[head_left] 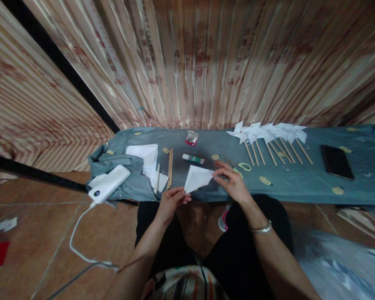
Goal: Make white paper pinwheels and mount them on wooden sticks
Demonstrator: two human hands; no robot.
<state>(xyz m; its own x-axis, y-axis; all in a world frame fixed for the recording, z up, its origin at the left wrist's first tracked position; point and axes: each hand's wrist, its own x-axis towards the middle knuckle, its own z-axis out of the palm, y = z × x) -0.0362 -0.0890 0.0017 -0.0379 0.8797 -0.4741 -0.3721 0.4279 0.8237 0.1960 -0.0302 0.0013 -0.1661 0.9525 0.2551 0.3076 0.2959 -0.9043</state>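
Observation:
A folded piece of white paper (197,178) is held up between both hands over the near edge of the cloth-covered bench. My left hand (171,202) pinches its lower left corner, thumb on top. At the right corner, the thumb and fingers of my right hand (233,181) grip the paper. Just beyond it lies a glue stick (193,158). Green-handled scissors (244,166) rest beside my right hand, partly hidden by it. Left of the paper are several wooden sticks (170,166) and a white pen-like stick (157,178).
White paper sheets (143,151) and a white power bank (110,183) with a cable sit at the left. A small red box (191,138) stands at the back. Paper pinwheels (265,133) on sticks lie at right, before a black phone (336,161). A curtain (193,62) hangs behind the bench.

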